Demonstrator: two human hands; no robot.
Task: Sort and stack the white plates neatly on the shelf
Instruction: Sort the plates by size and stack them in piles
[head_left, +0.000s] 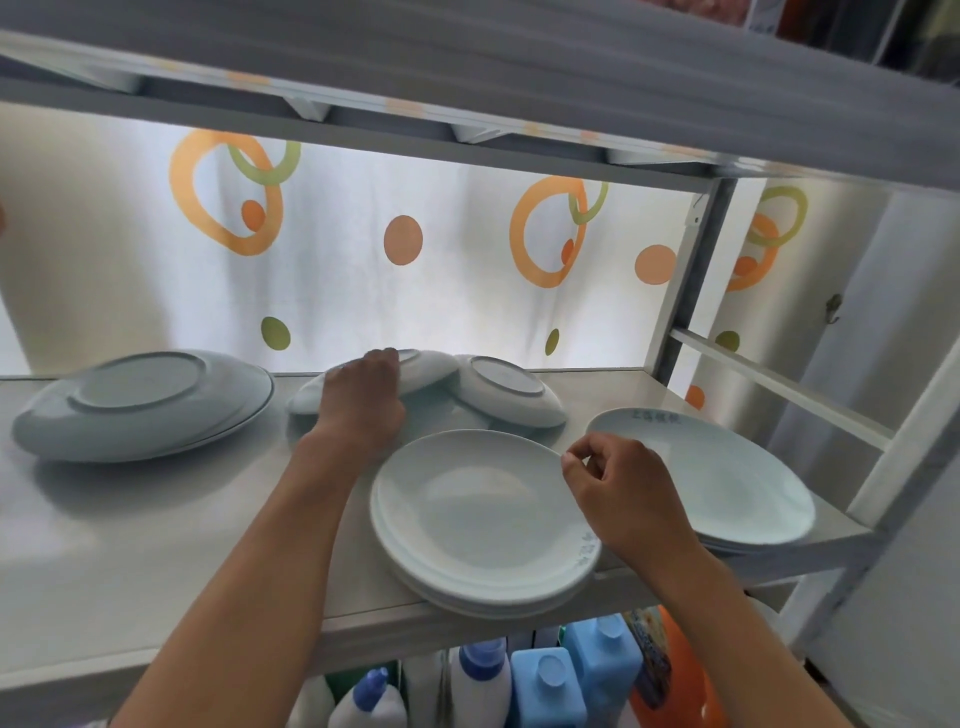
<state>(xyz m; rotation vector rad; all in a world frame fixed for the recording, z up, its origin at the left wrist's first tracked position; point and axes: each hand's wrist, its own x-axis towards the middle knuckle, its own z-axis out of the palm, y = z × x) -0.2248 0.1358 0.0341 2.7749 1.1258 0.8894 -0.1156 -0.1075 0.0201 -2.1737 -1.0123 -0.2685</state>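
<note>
While my left hand (363, 389) grips an upturned small plate (415, 371) at the shelf (130, 545) back, my right hand (618, 488), fingers loosely curled, touches the front stack (467, 514) rim.

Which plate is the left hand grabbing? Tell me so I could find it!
Look at the white shelf, along its back edge by the spotted curtain. In the middle there, the left hand lies on an upside-down small plate. It tilts against another upside-down small plate, while the front stack faces up.
</note>
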